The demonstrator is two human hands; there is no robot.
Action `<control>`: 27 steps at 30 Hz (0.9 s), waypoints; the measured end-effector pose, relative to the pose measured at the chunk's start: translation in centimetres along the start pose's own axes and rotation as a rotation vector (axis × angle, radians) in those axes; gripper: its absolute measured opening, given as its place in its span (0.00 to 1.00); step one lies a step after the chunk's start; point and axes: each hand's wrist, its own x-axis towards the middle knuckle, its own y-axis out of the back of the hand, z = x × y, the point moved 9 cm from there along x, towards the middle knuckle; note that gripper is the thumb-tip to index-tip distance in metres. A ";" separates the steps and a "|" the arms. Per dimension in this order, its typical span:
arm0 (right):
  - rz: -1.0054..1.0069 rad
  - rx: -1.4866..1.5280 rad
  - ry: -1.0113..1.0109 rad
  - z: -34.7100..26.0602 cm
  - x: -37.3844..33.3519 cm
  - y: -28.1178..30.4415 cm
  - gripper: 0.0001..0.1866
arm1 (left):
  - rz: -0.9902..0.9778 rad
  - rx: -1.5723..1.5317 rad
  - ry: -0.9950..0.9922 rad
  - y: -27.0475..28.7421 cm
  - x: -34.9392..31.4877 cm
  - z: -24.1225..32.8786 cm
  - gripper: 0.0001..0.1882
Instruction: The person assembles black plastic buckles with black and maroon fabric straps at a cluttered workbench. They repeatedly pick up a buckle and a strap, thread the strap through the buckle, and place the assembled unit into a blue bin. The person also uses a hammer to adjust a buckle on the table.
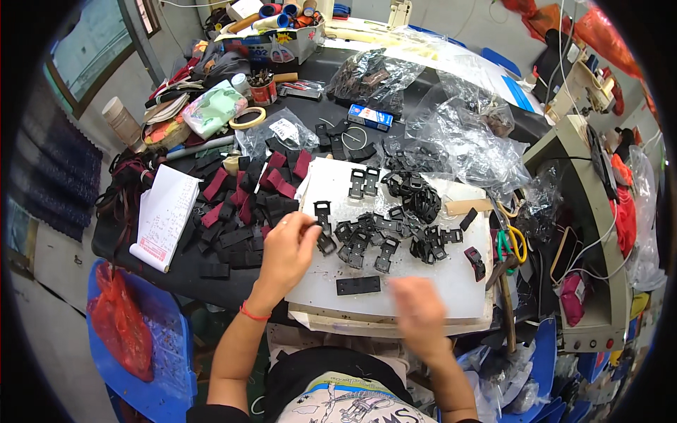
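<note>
My left hand is over the left edge of a white board, its thumb and fingers pinched on a black plastic buckle. Part of the buckle is behind the fingertips. Above the board's front edge, my right hand is smeared by motion, and its fingers cannot be made out. Between the hands a short black strap piece lies flat on the white board. Loose black buckles spread over the middle of the board, with a denser heap behind them.
Left of the board lies a pile of black and maroon strap pieces, beside an open notebook. A hammer and yellow-handled scissors are at the right edge. Clear plastic bags and a small blue box stand behind.
</note>
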 end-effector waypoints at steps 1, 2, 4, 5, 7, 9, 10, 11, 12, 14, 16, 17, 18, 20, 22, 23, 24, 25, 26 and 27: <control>0.017 0.078 0.009 -1.3 0.8 -1.7 0.11 | 0.062 -0.056 0.114 0.4 -0.4 -1.2 0.07; 0.033 0.169 0.025 -2.4 1.5 -3.1 0.12 | 0.112 -0.167 0.219 1.2 -1.1 -1.1 0.07; 0.079 0.422 -0.191 -2.0 3.5 -4.8 0.12 | 0.196 -0.220 0.227 2.3 -2.8 0.4 0.06; 0.091 0.541 -0.300 -1.5 3.8 -5.4 0.12 | 0.247 -0.268 0.187 2.6 -3.8 1.4 0.06; -0.005 0.742 -0.411 -0.3 3.6 -6.8 0.11 | 0.238 -0.348 0.170 2.3 -5.5 3.0 0.06; -0.073 0.860 -0.467 0.2 3.7 -6.3 0.07 | 0.094 -0.299 0.136 2.1 -5.4 4.4 0.06; -0.110 0.861 -0.476 0.1 3.7 -5.9 0.07 | -0.018 -0.259 0.085 1.5 -5.2 5.2 0.09; -0.144 0.861 -0.488 0.0 3.7 -5.5 0.06 | -0.050 -0.270 0.073 1.0 -5.4 5.2 0.11; -0.178 0.861 -0.501 0.1 3.5 -5.4 0.06 | -0.083 -0.282 0.061 0.4 -5.8 5.2 0.13; -0.096 0.610 -0.336 -0.3 3.7 -3.5 0.09 | -0.071 -0.378 0.164 -0.3 -6.3 5.0 0.19; -0.002 0.276 -0.016 -2.6 3.7 -1.7 0.12 | -0.076 -0.420 0.231 -0.9 -6.5 5.0 0.23; 0.055 0.244 0.065 -3.0 3.2 -1.4 0.13 | -0.085 -0.414 0.246 -1.1 -6.6 5.0 0.24; 0.034 0.254 0.054 -2.9 3.2 -1.4 0.13 | -0.093 -0.408 0.262 -1.2 -6.6 5.0 0.24; -0.012 0.279 0.047 -2.9 3.4 -1.0 0.14 | -0.157 -0.404 0.308 -1.3 -6.6 4.8 0.23; -0.071 0.290 0.109 -3.2 3.1 -0.9 0.14 | -0.218 -0.411 0.328 -1.3 -6.6 4.7 0.22; -0.100 0.298 0.137 -3.3 2.8 -0.9 0.15 | -0.249 -0.419 0.324 -1.4 -6.7 4.8 0.22; -0.092 0.296 0.148 -3.2 2.6 -0.8 0.16 | -0.280 -0.427 0.319 -1.5 -6.8 4.9 0.22; -0.083 0.294 0.161 -3.1 2.4 -0.7 0.16 | -0.326 -0.397 0.315 -1.5 -6.8 4.9 0.19; -0.073 0.292 0.173 -3.0 2.2 -0.7 0.17 | -0.278 -0.375 0.271 -1.3 -6.7 5.1 0.18; -0.003 0.269 0.158 -2.8 1.9 -0.5 0.18 | -0.231 -0.354 0.227 -1.4 -6.7 5.4 0.16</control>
